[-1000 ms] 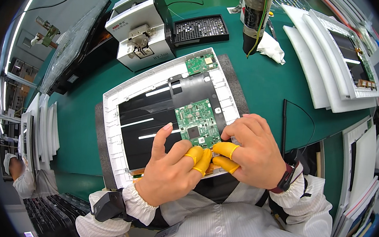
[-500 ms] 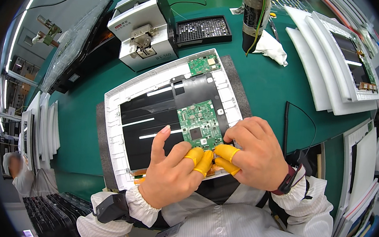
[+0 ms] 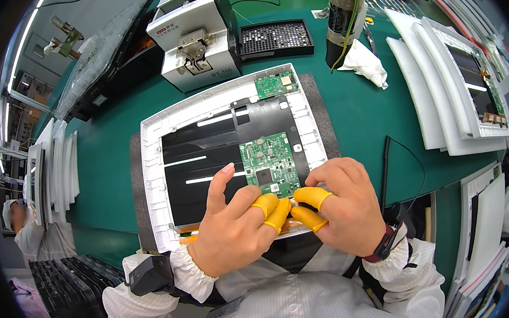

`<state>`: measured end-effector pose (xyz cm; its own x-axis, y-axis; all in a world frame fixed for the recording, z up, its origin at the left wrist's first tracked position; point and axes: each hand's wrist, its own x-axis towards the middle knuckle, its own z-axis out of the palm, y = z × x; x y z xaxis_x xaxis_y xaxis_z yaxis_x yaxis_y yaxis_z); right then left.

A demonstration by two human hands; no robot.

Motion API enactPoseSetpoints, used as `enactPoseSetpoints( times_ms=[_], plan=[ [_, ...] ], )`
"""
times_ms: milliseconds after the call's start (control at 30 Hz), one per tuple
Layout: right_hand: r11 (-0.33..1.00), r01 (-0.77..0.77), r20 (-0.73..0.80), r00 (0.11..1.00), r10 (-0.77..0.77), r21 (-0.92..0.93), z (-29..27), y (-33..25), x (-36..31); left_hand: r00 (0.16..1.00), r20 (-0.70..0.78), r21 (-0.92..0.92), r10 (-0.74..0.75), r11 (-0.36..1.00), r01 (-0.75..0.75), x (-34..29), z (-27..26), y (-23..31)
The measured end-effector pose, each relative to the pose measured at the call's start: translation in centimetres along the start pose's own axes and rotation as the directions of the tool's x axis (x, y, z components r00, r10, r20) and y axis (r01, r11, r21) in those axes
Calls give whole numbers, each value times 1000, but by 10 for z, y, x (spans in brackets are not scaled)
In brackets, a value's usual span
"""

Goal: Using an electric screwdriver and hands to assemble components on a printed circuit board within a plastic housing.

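A white display housing (image 3: 150,172) lies face down on a grey foam pad (image 3: 137,177), with a dark glossy panel (image 3: 195,184) inside it. On the panel sits a green circuit board (image 3: 281,155); a smaller green board (image 3: 272,87) is at the far edge. My left hand (image 3: 231,232) bends over the near edge of the bigger board, two fingers in yellow finger cots pinched together, index finger raised. Opposite it, my right hand (image 3: 349,208) pinches with yellow-covered fingertips. A small pale piece shows between the fingertips, too covered to name. Orange flex film (image 3: 292,224) shows just below.
A white and black bench machine (image 3: 200,47) stands behind the housing, beside a black tray of small parts (image 3: 276,39). A taped column (image 3: 341,31) and a white cloth (image 3: 363,63) are farther right. Foam-separated panels (image 3: 421,94) stack at right; a coiled cord (image 3: 384,175) lies nearer.
Both hands have shifted only slightly, staying at the board's near edge. The fingertips have parted a little, letting the small pale piece show between them.
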<state>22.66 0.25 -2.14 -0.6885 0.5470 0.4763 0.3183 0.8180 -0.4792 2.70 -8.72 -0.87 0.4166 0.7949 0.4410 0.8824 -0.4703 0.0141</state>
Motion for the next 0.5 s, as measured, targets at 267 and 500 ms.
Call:
enactPoseSetpoints(
  times_ms=[267,500],
  plan=[
    [991,-125,-49,991,127,39,3,-7,-7,999,-31,-2,8,1000,-8,-1,2,-1],
    [975,-205,-55,976,210,80,4,-7,-12,1000,19,-1,-5,1000,5,-1,-3,-1]
  ],
)
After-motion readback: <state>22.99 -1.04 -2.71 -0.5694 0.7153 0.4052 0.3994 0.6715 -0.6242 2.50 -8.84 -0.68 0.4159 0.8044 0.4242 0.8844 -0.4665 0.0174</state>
